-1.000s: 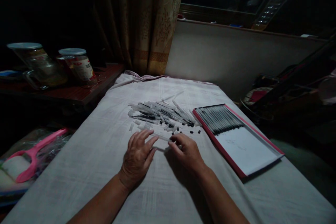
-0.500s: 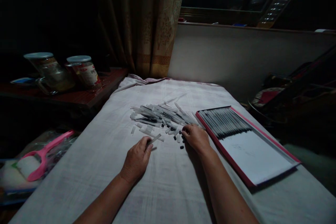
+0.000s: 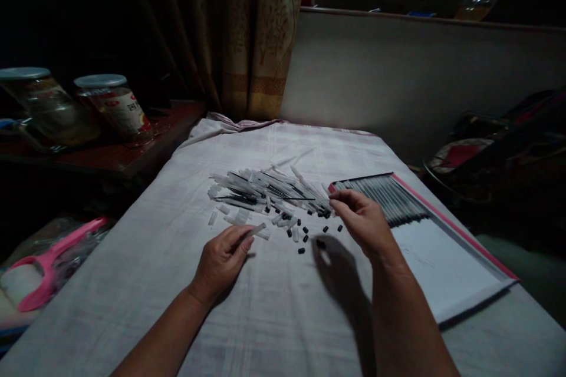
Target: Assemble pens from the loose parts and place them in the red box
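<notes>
My left hand [image 3: 224,254] is closed around a translucent pen barrel [image 3: 255,230], whose end sticks out past the fingertips. Raised above the cloth, my right hand [image 3: 363,217] pinches the end of a thin dark pen refill [image 3: 300,198] that points left. Behind both hands lies a loose pile of clear pen barrels and dark refills [image 3: 254,188]. Small black plugs [image 3: 305,238] and short clear tube pieces [image 3: 242,215] are scattered in front of the pile. To the right, partly behind my right forearm, a shallow red-edged box [image 3: 469,235] holds a row of pens [image 3: 398,200].
A pale checked cloth [image 3: 274,318] covers the table. Lidded jars [image 3: 126,112] stand on a dark red side table [image 3: 163,129] at left. Below it is a pink plastic handle-shaped thing [image 3: 53,265]. A curtain [image 3: 265,41] and a wall [image 3: 375,70] close off the back.
My right hand has lifted from the black plugs and moved right, now with a refill in its fingers. The left hand keeps its barrel. The camera view has shifted slightly.
</notes>
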### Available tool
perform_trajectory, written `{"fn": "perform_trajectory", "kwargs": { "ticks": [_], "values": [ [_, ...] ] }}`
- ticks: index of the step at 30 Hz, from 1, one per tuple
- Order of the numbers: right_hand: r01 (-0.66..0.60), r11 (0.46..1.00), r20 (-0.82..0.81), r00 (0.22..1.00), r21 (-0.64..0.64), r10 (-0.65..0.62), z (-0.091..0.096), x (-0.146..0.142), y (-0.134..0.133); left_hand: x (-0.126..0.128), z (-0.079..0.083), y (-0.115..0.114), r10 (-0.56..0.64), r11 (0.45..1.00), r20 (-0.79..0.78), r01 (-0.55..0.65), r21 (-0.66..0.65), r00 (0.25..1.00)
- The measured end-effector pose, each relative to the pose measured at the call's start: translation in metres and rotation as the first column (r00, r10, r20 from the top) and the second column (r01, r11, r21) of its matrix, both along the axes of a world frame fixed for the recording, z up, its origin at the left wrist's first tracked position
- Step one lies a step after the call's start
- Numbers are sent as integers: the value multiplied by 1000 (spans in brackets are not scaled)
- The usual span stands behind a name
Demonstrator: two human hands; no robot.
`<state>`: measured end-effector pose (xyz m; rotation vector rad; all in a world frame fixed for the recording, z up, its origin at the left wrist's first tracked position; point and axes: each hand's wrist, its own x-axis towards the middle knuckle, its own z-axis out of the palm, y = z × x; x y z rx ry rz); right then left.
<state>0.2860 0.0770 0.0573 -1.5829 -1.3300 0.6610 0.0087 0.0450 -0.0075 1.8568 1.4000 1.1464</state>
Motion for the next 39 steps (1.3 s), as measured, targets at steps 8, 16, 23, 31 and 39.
{"fn": "perform_trajectory", "kwargs": {
  "ticks": [8,16,23,31,39],
  "values": [
    [-188,982,-247,952,-12,179,28,-15,-15,-5,-1,1,-36,989,-106,51,136,994],
    [-207,977,-207,959,-58,191,27,-17,-16,-4,-5,3,-53,957,-111,82,279,992],
    [-200,978,-180,965,-49,189,27,-12,-17,-5,-4,2,-53,942,-148,98,322,988],
    [-399,907,-159,912,-132,378,18,-31,-17,-3,-2,-1,-25,906,-331,161,391,943],
    [-229,932,230,927,-282,297,-7,-14,-5,-2,-1,0,-20,903,-334,160,398,942]
  ]
}}
